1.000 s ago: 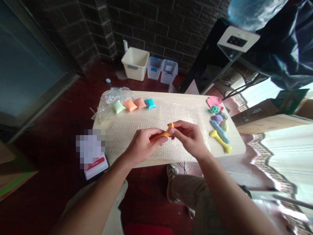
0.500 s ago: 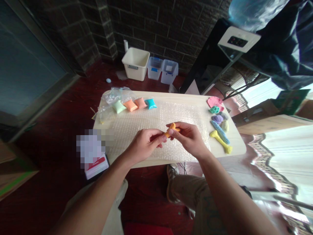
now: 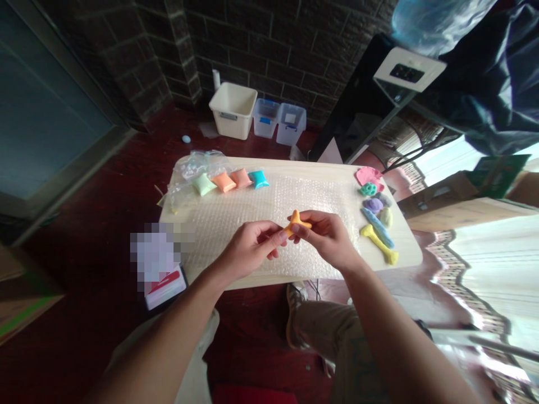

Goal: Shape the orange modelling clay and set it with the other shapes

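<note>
Between both hands is a piece of orange modelling clay [image 3: 296,217] with several pointed arms, like part of a star. My left hand [image 3: 257,244] pinches its left end between thumb and fingertips. On the other side, my right hand [image 3: 324,234] grips it, the thumb pressed against its front. The fingers hide the lower part of the clay. Both hands are above a sheet of bubble wrap [image 3: 311,193] spread over the pale table [image 3: 408,247].
Several clay packets, among them a teal packet [image 3: 259,179], lie at the back left beside a clear plastic bag [image 3: 197,165]. Along the right edge sit shaped clay pieces, including a yellow bone [image 3: 379,244] and a blue stick [image 3: 378,227]. Bins [image 3: 233,112] stand on the floor behind.
The orange clay has turned slightly in my fingers, so its upper arm points more upright and its right arm shows more. Both hands stay nearly in place.
</note>
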Tool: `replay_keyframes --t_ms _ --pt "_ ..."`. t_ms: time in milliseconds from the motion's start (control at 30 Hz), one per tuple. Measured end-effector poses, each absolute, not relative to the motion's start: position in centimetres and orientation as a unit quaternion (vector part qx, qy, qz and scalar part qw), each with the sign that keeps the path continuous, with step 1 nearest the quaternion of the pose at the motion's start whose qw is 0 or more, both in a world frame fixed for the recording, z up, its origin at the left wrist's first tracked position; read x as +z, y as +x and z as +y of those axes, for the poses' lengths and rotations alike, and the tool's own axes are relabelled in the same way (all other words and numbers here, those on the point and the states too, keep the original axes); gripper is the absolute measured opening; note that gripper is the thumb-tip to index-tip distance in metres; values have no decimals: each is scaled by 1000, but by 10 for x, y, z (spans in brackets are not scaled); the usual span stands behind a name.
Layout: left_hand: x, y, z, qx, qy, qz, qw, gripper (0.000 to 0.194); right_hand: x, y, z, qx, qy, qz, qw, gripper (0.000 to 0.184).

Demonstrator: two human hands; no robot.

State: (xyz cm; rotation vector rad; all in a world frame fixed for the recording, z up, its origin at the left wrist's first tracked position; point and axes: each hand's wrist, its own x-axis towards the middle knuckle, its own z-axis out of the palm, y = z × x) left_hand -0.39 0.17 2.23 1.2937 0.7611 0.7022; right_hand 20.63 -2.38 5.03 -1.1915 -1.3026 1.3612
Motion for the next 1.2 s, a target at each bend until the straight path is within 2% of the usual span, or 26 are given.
replay_keyframes --t_ms 200,400,533,667,800,933,1100,1200 --pt "19 -5 4 326 601 344 644 38 48 206 -24 511 -500 -543 440 36" --pt "19 -6 4 329 651 365 579 34 42 205 -24 550 -499 -529 411 41" --pt "16 -7 3 324 674 360 558 31 43 206 -25 556 -490 -541 397 33" --pt "13 -9 3 309 677 344 572 32 44 206 -25 550 -493 -538 406 32" --pt "15 -8 5 324 655 346 588 33 45 206 -25 562 -489 -514 425 45" --pt "19 -6 5 325 643 328 612 36 46 205 -25 560 -473 -524 433 31" --pt "24 -2 4 310 577 293 696 38 46 203 -24 572 -468 -513 437 30" --pt "24 -2 3 301 510 296 749 42 43 203 -23 586 -460 -467 476 39"
